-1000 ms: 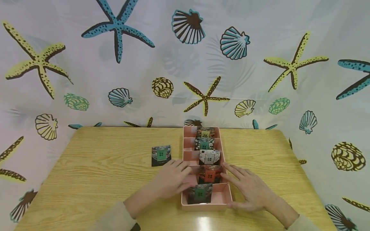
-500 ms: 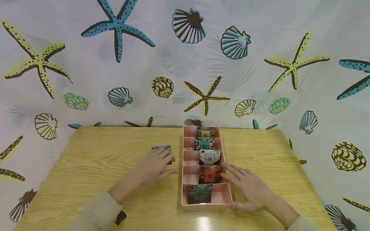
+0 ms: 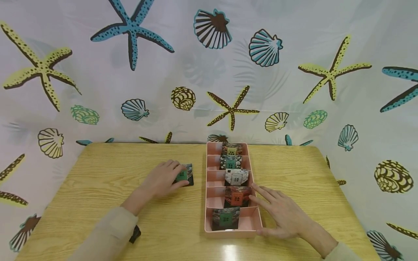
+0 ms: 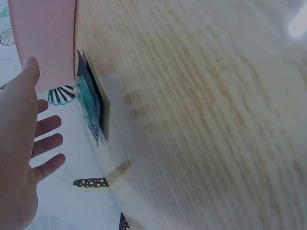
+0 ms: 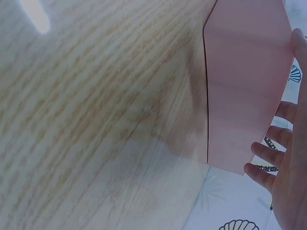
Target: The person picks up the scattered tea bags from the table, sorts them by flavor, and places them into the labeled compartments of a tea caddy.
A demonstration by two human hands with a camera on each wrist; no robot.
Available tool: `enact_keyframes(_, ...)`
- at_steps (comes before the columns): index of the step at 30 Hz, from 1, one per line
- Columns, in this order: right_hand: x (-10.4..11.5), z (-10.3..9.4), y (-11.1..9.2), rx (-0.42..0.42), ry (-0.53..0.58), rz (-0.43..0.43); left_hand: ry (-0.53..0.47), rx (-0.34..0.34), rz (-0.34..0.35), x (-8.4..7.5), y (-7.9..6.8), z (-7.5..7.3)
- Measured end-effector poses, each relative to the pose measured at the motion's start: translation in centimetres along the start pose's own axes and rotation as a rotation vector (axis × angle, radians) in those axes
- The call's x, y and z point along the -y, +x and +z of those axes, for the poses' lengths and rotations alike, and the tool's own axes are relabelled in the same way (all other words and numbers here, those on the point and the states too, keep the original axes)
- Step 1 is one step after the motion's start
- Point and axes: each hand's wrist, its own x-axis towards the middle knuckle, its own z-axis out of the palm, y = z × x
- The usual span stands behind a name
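Observation:
A small dark packet with a green label (image 3: 187, 176) lies on the table to the left of a pink divided box (image 3: 230, 235). Over its left part is my left hand (image 3: 161, 179); in the left wrist view the fingers are loosely spread and appear apart from the packet (image 4: 89, 103). My right hand (image 3: 283, 214) rests along the box's right side, its fingertips at the rim, as the right wrist view also shows beside the pink wall (image 5: 244, 91). The box holds a green-labelled packet (image 3: 226, 219) in front, then red (image 3: 236, 197), white (image 3: 236, 178), teal (image 3: 230, 163) and yellow-labelled (image 3: 232, 149) ones behind.
The wooden table (image 3: 130, 163) extends to both sides of the box. A curtain printed with starfish and shells (image 3: 209, 72) hangs behind it. A small black object (image 3: 135, 234) shows beside the left sleeve.
My left hand has moved from the box's left side to the left, over the packet, then further left, uncovering its right part. My right hand has stayed at the box.

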Motion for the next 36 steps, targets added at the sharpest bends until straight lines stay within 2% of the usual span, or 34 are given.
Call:
enact_keyframes(8, 0.0, 0.0, 0.0, 0.008, 0.001, 0.008, 0.02, 0.128, -0.097, 1.3, 0.7, 1.5)
enact_keyframes(12, 0.0, 0.0, 0.0, 0.006, 0.0, 0.003, 0.026, 0.152, -0.117, 1.5, 1.1, 2.1)
enact_keyframes(23, -0.2, -0.1, -0.1, -0.023, -0.007, -0.038, 0.074, 0.133, -0.118, 1.8, 1.6, 3.2)
enact_keyframes(36, -0.2, -0.1, 0.0, -0.024, -0.017, -0.034, 0.094, 0.072, -0.111, 1.8, 1.3, 3.0)
